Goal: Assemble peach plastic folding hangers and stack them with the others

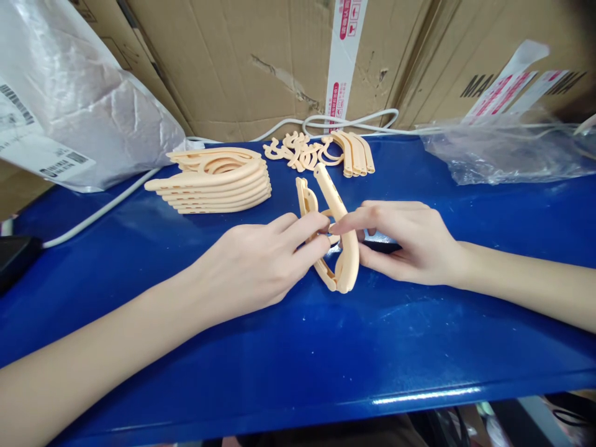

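Note:
Between my hands, over the middle of the blue table, is a beige plastic folding hanger (350, 264), its two arms bent into a narrow V with the joined end toward me. My left hand (261, 261) grips its left arm with thumb and fingers closed; the fingertips are partly hidden behind the plastic. From the other side, my right hand (410, 242) pinches the right arm, index finger reaching across it. A curved inner piece shows between the two arms. Behind lie a pile of small beige hooks (298, 152) and several curved beige arm pieces (356, 154).
A neat stack of beige hangers (214, 183) sits at the back left, beside a large wrapped parcel (93, 105). Cardboard boxes (261, 62) line the back, with a white cable (354, 121) before them. Clear plastic bags (507, 152) lie at right; the table's edge (419, 397) is near me.

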`<state>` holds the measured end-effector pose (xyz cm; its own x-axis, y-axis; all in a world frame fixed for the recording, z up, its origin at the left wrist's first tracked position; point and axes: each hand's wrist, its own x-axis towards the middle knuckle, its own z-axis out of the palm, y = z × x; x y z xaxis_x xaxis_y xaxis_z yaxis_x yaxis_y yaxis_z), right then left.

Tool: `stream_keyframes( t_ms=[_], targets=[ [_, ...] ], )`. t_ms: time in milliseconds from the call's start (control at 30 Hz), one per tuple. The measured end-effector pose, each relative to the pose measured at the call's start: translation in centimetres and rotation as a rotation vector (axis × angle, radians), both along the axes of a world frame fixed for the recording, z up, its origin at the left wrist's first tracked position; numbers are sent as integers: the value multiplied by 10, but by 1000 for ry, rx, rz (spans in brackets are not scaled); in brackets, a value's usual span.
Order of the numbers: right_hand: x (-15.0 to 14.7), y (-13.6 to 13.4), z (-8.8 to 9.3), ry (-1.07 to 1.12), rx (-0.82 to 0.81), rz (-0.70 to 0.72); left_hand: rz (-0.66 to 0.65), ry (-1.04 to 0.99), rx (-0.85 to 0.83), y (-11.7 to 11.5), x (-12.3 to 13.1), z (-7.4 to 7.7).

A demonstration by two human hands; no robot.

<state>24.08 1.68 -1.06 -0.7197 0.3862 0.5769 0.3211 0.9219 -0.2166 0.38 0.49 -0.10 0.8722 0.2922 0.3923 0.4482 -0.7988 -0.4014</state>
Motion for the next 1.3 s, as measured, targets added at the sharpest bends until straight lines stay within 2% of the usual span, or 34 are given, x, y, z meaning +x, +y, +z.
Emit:
stream_keyframes(
  t_ms=[167, 333, 433, 633, 967, 1300],
  targets=[
    [0, 1, -2, -2, -15, -14, 23, -8, -40, 2, 2, 3],
    [-2, 2, -5, -20, -78, -198, 31, -5, -95, 3, 2, 3],
    [-3, 4, -6, -66, -114, -249, 21, -15, -95, 4, 1, 0],
    [-3, 6, -6, -91, -110, -238, 30, 9, -103, 5, -1, -2],
    [-3, 8, -7, -129, -120, -203, 26, 12, -186, 4, -1, 3],
    [-3, 5, -4, -180, -118, -158, 17, 9, -164, 3, -4, 2]
  ],
)
